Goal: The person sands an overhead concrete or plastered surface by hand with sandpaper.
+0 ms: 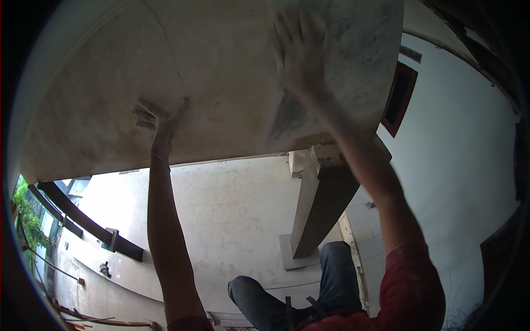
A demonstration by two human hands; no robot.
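Left hand [160, 124]: reaching up, fingers spread loosely, touching the slab [221, 71].
Right hand [301, 52]: pressing flat, fingers wide.
Unclear: right hand is blurring.

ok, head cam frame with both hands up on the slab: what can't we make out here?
- Right hand: motion-blurred, so finger contact with the slab is unclear.
- Left hand: seen from behind, palm hidden.
- Slab: top and left cut off by the frame edge and dark lens rim.
- Column: its top joint is hidden behind the right forearm.
- Small dark object on the ledge: too small to identify.
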